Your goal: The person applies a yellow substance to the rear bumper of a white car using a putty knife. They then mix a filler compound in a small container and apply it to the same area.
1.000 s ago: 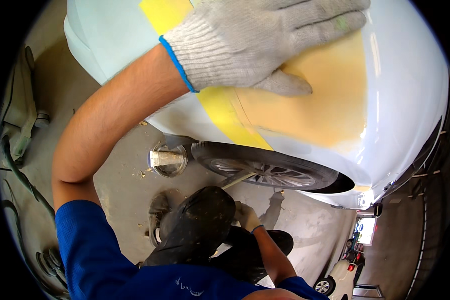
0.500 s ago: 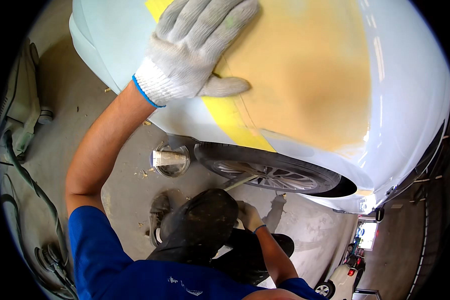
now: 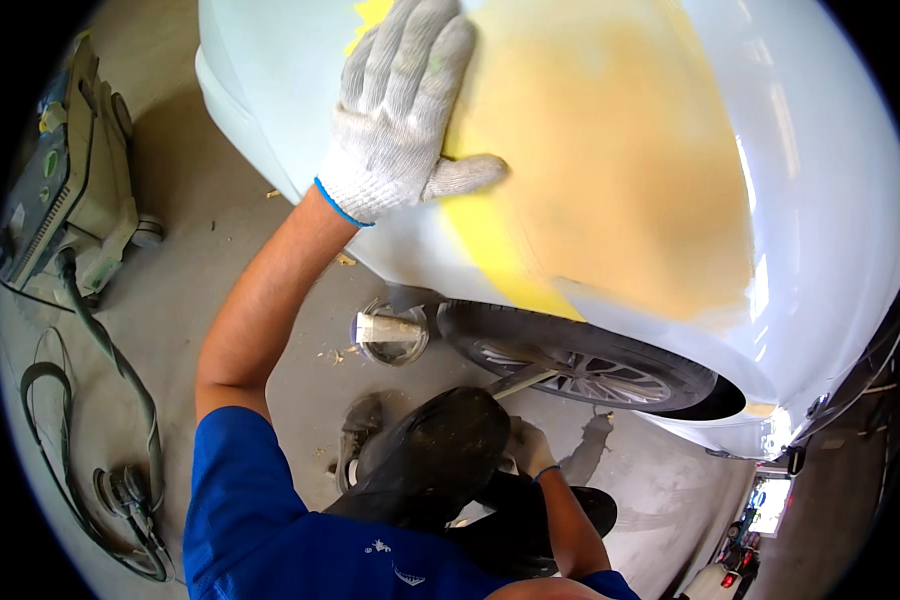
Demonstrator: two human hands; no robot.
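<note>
My left hand (image 3: 395,120), in a white knit glove with a blue cuff edge, lies flat on a pale car body panel (image 3: 260,80). Its fingers are stretched out and the thumb points right. Beneath and beside it runs a yellow strip (image 3: 500,265), bordering a large tan, matte patch (image 3: 610,150) on the panel. Low down, beside my dark-trousered knee, is my gloved right hand (image 3: 532,447); the knee hides its fingers. Past that knee, a narrow flat bar (image 3: 523,379) reaches toward the wheel (image 3: 610,380); whether the right hand touches it is not visible.
Under the panel a round clear tub (image 3: 394,352) stands on the floor with a whitish block (image 3: 385,329) across it. At left are a wheeled machine (image 3: 80,190), its hose (image 3: 110,350) and a round-headed tool (image 3: 125,490). Another vehicle (image 3: 715,580) shows at lower right.
The view has shifted, bringing more of the machine into sight. My left hand has turned so its fingers point more straight up, and it covers less of the tan patch.
</note>
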